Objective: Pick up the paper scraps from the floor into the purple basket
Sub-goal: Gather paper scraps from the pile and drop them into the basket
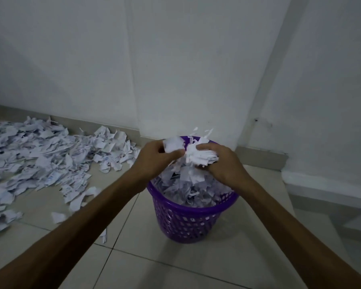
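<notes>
left hand (154, 157) and right hand (221, 163) each grip a bunch of paper scraps (193, 154), fingers curled round it, at frame centre above the purple basket (188, 222). the basket stands on the tiled floor (196, 263), filled with scraps. a scrap pile (35, 161) covers the floor at left.

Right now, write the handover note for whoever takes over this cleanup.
Left hand and right hand: each grips a bunch of torn white paper scraps over the round purple perforated plastic basket.
Done: basket already heaped with scraps.
Left: release this load; a large pile of white scraps lies on the tiled floor, to the basket's left by the wall.
</notes>
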